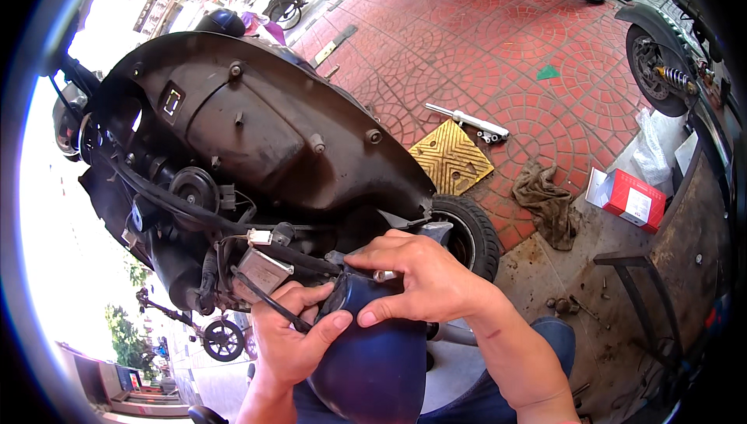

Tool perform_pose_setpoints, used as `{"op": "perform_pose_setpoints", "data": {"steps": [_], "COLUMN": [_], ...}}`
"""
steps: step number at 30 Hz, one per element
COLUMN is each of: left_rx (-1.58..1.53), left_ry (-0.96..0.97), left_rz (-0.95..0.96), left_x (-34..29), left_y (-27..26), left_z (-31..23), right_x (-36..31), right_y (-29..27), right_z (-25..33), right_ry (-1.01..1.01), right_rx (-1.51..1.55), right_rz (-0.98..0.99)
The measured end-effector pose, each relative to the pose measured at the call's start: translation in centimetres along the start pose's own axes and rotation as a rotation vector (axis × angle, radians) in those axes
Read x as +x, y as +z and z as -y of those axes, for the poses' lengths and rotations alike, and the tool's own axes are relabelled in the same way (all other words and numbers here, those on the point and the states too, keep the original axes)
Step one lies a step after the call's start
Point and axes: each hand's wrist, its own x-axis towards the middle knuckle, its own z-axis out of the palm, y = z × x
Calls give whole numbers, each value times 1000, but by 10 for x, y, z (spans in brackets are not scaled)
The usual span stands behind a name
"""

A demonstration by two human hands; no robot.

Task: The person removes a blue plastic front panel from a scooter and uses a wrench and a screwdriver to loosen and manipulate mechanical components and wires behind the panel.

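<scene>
A glossy dark blue curved panel [366, 362], like a scooter mudguard, stands between my knees under both hands. My left hand [292, 334] is closed on its upper left edge, the thumb lying on the rim and the fingertips hidden behind. My right hand [424, 280] grips the top right corner between thumb and fingers. A small metal cylinder, like a socket or bolt end [384, 275], shows beneath my right fingers. Directly beyond is the stripped scooter front, with a grey box-like metal part [262, 274], a white connector [259, 236], cables and a round black horn [194, 194].
The scooter's large dark body panel [257, 128] arches ahead of my hands, with a tyre [478, 237] at its right. On the paving lie a yellow tile [451, 157], a fork leg [478, 123], a dirty rag [545, 202] and a red-white box [629, 198]. A metal bench [685, 245] stands right.
</scene>
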Motion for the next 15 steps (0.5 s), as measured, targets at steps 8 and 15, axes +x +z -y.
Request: {"op": "perform_pose_setpoints", "data": {"steps": [8, 15], "left_rx": [110, 113], "left_ry": [41, 62], "left_rz": [-39, -164], "left_x": [-5, -5], "left_y": [2, 17], "left_z": [-8, -2], "right_x": [0, -3], "right_y": [8, 3], "right_z": [-4, -3], "right_ry": [-32, -40], "right_rx": [-13, -91], "right_rz": [-12, -68]}}
